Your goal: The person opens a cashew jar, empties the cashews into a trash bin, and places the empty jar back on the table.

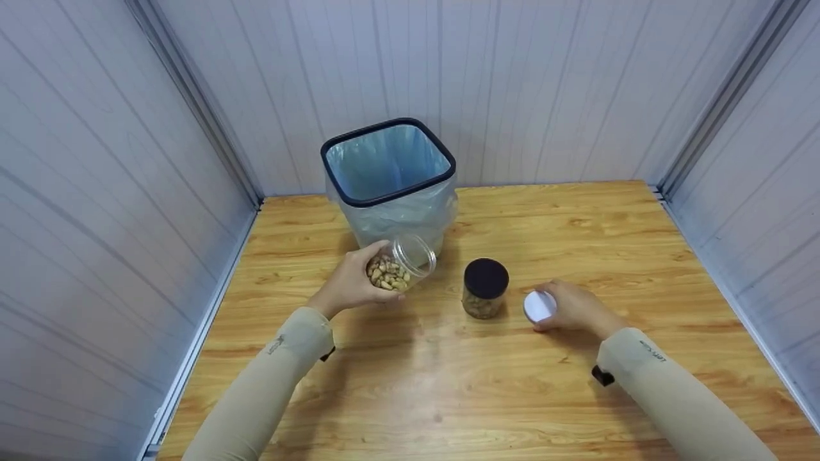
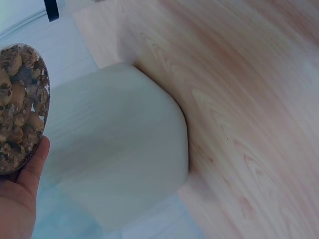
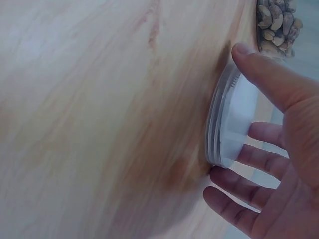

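Note:
My left hand (image 1: 354, 282) grips a clear plastic jar (image 1: 415, 255), tilted with its open mouth to the right, in front of the bin. Tan nuts (image 1: 387, 274) lie inside it; the left wrist view shows the nuts (image 2: 20, 107) through the jar at its left edge. On the right, my right hand (image 1: 574, 308) holds a round white lid (image 1: 539, 307) by its edge, at the tabletop. The right wrist view shows thumb and fingers spanning the lid (image 3: 235, 117). Between the hands stands a second jar with a black lid (image 1: 486, 278), with nuts (image 3: 279, 22) inside.
A bin with a black rim (image 1: 388, 200) and a pale plastic liner stands at the back, left of the middle. The wooden tabletop (image 1: 448, 397) is bounded by panelled walls (image 1: 512, 96) at the back and both sides.

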Available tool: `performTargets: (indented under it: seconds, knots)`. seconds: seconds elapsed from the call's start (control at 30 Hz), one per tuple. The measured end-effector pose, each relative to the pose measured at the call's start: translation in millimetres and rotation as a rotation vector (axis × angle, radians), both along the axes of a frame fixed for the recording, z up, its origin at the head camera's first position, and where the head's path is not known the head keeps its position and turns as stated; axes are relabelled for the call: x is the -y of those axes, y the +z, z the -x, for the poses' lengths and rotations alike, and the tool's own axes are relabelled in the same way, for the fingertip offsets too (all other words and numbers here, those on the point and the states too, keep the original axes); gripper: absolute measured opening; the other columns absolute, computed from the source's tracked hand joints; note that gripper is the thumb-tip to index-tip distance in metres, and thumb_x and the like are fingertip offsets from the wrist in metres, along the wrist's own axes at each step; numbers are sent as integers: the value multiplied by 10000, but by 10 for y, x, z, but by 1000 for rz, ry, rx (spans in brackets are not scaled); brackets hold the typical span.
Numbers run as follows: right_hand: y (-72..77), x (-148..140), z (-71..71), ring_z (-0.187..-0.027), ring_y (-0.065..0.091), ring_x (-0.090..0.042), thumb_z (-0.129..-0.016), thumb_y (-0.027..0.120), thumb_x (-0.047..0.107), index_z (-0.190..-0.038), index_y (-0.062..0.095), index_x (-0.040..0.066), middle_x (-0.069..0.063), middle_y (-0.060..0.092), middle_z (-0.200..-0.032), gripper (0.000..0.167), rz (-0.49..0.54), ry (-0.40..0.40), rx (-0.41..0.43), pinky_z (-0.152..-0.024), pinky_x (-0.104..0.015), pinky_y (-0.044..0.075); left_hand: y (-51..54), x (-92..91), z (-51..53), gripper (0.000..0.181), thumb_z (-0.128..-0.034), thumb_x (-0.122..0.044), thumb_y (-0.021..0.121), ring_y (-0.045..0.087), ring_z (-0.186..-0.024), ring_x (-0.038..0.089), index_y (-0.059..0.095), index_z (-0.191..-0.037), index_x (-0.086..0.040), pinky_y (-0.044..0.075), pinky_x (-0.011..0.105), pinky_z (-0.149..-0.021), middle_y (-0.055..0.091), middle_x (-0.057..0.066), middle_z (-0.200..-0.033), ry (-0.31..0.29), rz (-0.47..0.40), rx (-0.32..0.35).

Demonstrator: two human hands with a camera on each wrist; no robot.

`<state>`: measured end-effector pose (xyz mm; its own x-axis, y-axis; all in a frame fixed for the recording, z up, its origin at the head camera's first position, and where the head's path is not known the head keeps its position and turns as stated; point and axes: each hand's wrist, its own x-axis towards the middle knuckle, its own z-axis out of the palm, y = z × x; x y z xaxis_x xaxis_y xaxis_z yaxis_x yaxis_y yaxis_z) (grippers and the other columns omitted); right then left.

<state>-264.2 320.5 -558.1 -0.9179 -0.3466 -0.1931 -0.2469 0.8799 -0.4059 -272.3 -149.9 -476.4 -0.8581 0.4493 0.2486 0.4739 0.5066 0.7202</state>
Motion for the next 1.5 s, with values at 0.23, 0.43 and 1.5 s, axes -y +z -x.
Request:
performTargets:
  seconds: [0.23,0.43,1.5]
  knots:
    - [105,-15,15,-1347,597,-512,-868,929,388,-1569,530,4,-302,567,-1540,894,0,-8,49,-1072,-678,511,76,33,11,990,-706,-331,1039,695,-1234,267,575,-1539,-66,566,479,-1104,716,121,-1406,0,16,-15]
    - [230,3,110,-1391,553,-552,-947,853,264,-1536,536,-62,-342,559,-1531,744,-24,16,-26,-1141,-693,467,154,50,14,1005,-702,-349,1042,692,-1234,278,574,-1544,-62,563,490,-1105,711,129,-1413,13,22,-19]
    - [1132,503,415,-1174,684,-449,-1038,740,257,-1460,632,-17,-270,679,-1376,515,185,-28,-269,-970,-612,578,494,154,32,1013,-699,-282,1047,689,-1245,281,556,-1552,-44,561,487,-1109,709,129,-1411,10,5,-23]
